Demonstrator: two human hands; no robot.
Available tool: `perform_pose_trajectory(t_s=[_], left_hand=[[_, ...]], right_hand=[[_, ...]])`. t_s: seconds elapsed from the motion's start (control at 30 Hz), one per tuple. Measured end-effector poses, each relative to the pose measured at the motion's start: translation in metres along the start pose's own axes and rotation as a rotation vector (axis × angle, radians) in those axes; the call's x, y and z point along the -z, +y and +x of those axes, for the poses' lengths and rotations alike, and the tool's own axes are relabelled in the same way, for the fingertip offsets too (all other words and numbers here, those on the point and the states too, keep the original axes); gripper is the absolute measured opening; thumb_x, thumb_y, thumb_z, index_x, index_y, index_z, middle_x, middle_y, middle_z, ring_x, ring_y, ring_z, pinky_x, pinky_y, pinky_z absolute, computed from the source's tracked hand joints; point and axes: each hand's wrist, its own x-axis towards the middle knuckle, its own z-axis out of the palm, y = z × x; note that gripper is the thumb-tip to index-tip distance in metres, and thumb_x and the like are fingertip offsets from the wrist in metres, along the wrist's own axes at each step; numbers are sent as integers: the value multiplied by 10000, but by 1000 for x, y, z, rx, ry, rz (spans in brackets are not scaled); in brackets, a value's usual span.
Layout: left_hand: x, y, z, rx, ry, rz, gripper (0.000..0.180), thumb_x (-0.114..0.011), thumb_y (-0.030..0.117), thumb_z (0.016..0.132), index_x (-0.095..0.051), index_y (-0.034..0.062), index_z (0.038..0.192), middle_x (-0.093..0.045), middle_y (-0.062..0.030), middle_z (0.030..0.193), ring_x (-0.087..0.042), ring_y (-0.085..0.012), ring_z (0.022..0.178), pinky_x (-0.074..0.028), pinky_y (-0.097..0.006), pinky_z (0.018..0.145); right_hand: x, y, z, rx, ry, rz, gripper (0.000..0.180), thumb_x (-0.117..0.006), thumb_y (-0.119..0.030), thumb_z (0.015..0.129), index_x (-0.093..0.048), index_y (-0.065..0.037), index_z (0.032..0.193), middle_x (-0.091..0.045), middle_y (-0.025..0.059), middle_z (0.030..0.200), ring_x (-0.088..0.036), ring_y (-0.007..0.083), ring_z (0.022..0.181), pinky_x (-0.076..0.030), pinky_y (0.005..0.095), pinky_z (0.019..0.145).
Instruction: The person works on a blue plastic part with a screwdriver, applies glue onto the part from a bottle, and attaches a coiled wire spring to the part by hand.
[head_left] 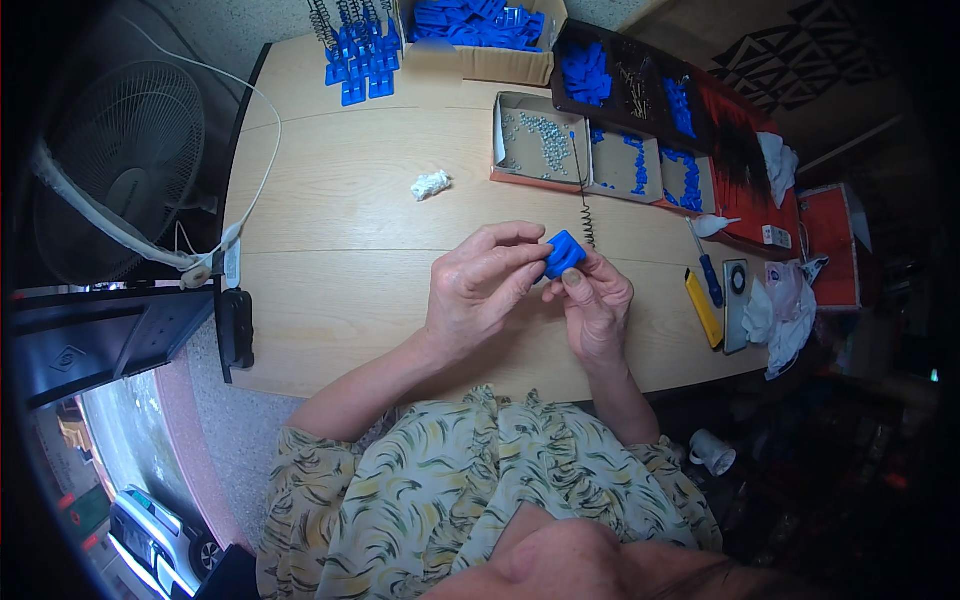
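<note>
Over the near middle of the table, both hands grip one small blue plastic part (564,252). My left hand (472,282) pinches it from the left with thumb and fingers. From the right, my right hand (597,308) holds it, its thumb on the near side. Just beyond the right hand a black coiled cord (588,226) stretches up toward a cardboard tray; whether its near end joins the blue part is hidden by the fingers. A crumpled white wad (431,185) lies on the table, farther off to the left.
The tray (508,178) holds small metal pieces and blue bits. Behind it stand a box of blue parts (505,68) and a dark divided tray (618,112). Blue pieces with coiled cords (360,65) lie far left. A screwdriver (711,278) and yellow cutter (703,308) lie right; a fan (125,170) stands left.
</note>
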Motion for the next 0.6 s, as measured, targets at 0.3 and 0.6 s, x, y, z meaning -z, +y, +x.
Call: perform_pose_trajectory(t_s=[0.3, 0.6], left_hand=[[3, 0, -3, 359, -28, -299, 209, -724, -10, 894, -742, -40, 1100, -738, -157, 1085, -706, -173, 944, -578, -287, 833], [12, -5, -6, 408, -55, -354, 179, -723, 15, 915, -746, -28, 1087, -736, -119, 1066, -676, -138, 933, -545, -267, 829]], right_hand=[[1, -11, 6, -18, -4, -83, 158, -695, 21, 907, -694, 45, 1063, -679, 83, 956, -633, 128, 767, -546, 256, 689], [3, -20, 12, -154, -168, -135, 148, -717, 7, 898, -699, 56, 1036, -698, 109, 1000, -662, 131, 784, -576, 257, 670]])
